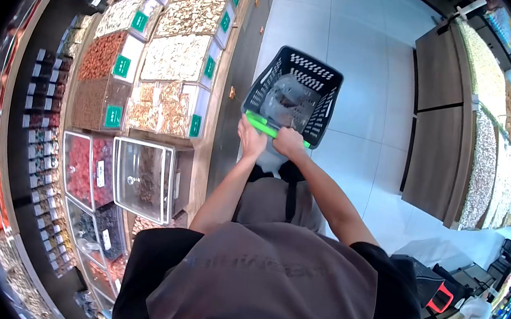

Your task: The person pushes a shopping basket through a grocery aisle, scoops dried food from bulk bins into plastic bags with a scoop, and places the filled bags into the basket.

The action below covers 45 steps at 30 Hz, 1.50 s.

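Bright green flashes off the handle (pixel 260 123), right at the left hand (pixel 251 138) and right hand (pixel 290 142)! Just beyond them, it's all black on the basket (pixel 317 117), its walls patterned with slots. Well left of the left hand, green labels (pixel 195 125) with white markings, rusty-red pieces (pixel 102 55), pinkish-red chunks (pixel 80 164)! And right of the right hand, pale blue-grey tiles (pixel 356 101) in a thin-lined grid, then a grey-brown, wood-grained cabinet (pixel 433 152)!

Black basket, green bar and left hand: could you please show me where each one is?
Black basket (pixel 309 71), head view: its perforated far wall.
Green bar (pixel 259 123), head view: its left part.
Left hand (pixel 252 141), head view: its middle.
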Each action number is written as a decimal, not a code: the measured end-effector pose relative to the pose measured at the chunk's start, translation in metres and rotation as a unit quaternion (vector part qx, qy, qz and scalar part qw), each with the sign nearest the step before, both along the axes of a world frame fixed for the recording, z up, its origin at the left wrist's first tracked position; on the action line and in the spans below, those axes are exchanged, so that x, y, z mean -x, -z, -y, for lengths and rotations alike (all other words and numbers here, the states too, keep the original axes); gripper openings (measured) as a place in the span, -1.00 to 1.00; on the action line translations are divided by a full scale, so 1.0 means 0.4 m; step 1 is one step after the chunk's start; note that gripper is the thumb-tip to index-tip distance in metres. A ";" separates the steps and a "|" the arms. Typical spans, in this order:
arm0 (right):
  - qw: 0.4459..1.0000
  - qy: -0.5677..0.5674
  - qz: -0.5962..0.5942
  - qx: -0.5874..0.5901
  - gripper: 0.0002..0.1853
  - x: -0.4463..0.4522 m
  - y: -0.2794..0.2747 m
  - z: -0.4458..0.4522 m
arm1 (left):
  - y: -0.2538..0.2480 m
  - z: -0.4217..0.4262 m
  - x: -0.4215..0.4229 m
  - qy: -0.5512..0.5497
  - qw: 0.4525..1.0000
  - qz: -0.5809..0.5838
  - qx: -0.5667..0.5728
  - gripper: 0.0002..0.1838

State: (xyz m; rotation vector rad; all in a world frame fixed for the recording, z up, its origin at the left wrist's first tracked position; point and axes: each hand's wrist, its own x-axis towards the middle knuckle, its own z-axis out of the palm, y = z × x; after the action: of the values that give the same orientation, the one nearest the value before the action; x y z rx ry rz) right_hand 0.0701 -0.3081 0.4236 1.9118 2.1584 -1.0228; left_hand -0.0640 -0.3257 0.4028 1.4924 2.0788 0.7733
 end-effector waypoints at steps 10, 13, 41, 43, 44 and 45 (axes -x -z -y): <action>0.971 0.117 -0.208 -0.011 -0.61 0.240 0.139 -0.343 | 0.073 -0.399 0.116 -0.118 0.900 0.412 0.082 -0.73; 0.972 0.066 -0.204 0.093 -0.63 0.260 0.081 -0.460 | 0.047 -0.539 0.169 -0.099 0.896 0.418 0.108 -0.75; 0.979 -0.034 -0.037 0.200 -0.62 -0.526 0.490 -0.865 | 0.207 -0.782 -0.214 0.032 0.948 0.266 0.174 -0.81; 0.976 -0.143 -0.041 0.162 -0.62 -0.533 0.571 -0.950 | 0.234 -0.762 -0.320 0.004 0.918 0.312 0.247 -0.80; 0.970 -0.039 -0.065 0.233 -0.65 -0.526 0.579 -0.996 | 0.263 -0.749 -0.350 -0.021 0.902 0.342 0.264 -0.80; 0.946 0.066 -0.090 0.303 -0.67 -0.507 0.584 -1.029 | 0.296 -0.732 -0.371 -0.048 0.884 0.368 0.285 -0.80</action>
State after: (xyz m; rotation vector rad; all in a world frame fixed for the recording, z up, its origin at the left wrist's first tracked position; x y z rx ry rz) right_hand 0.2728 0.1035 0.1901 1.7169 1.5239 -1.6973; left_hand 0.0844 -0.0331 0.2843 0.6283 1.5831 0.5602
